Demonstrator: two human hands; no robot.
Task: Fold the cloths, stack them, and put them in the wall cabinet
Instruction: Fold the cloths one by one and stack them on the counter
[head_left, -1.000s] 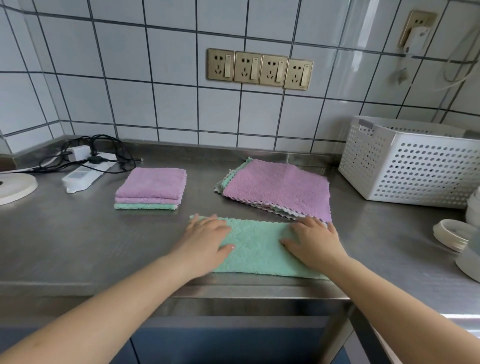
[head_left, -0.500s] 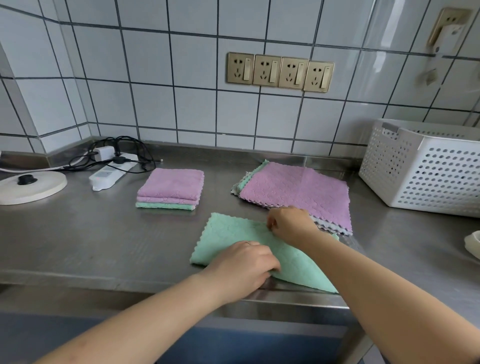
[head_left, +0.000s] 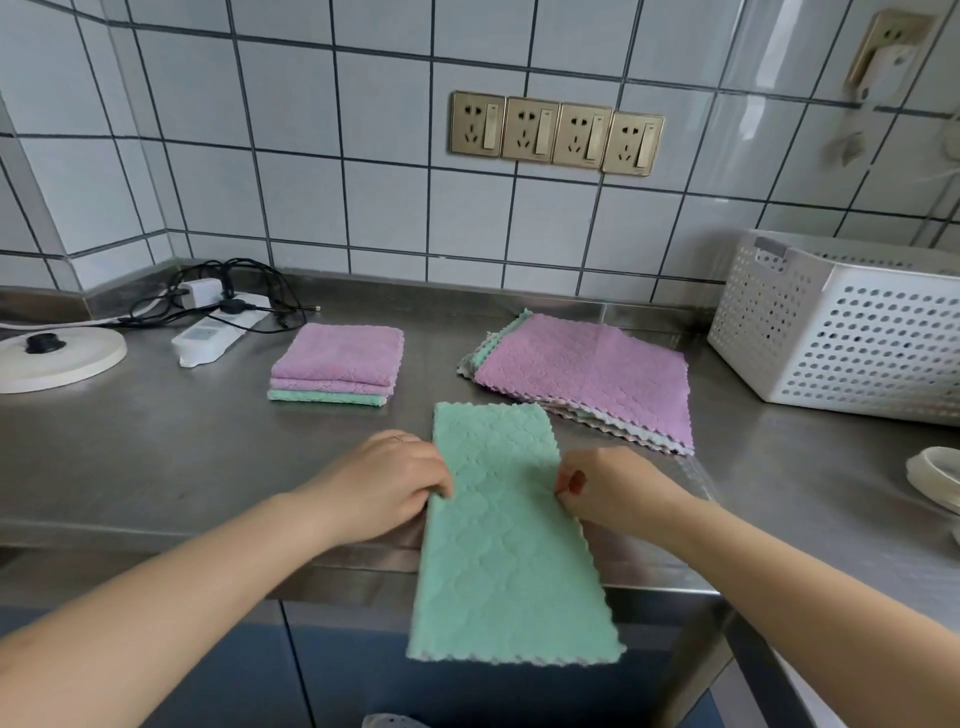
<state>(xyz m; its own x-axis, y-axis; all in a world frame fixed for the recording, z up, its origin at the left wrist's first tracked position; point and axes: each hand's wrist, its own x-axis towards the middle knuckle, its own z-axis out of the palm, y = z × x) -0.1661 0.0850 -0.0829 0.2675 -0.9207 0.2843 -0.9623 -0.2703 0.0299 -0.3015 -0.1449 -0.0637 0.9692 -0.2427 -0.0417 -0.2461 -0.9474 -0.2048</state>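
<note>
A green cloth (head_left: 506, 540), folded once into a long strip, lies lengthwise toward me, its near half hanging over the steel counter's front edge (head_left: 208, 551). My left hand (head_left: 387, 480) pinches its left edge and my right hand (head_left: 613, 488) pinches its right edge, both at mid-length. Behind to the left sits a small stack of folded cloths (head_left: 337, 364), purple on top, green at the bottom. Behind to the right lies a pile of unfolded cloths (head_left: 587, 374) with a purple one on top. No wall cabinet is in view.
A white perforated basket (head_left: 852, 332) stands at the back right. A power strip with black cables (head_left: 218, 327) and a round white lid (head_left: 52, 353) lie at the back left. White round lids (head_left: 935, 478) sit at the right edge. Wall sockets (head_left: 556, 132) are on the tiles.
The green cloth has been turned from lying crosswise to lying lengthwise, its near half now over the counter edge. Both hands moved from pressing its top to pinching its side edges.
</note>
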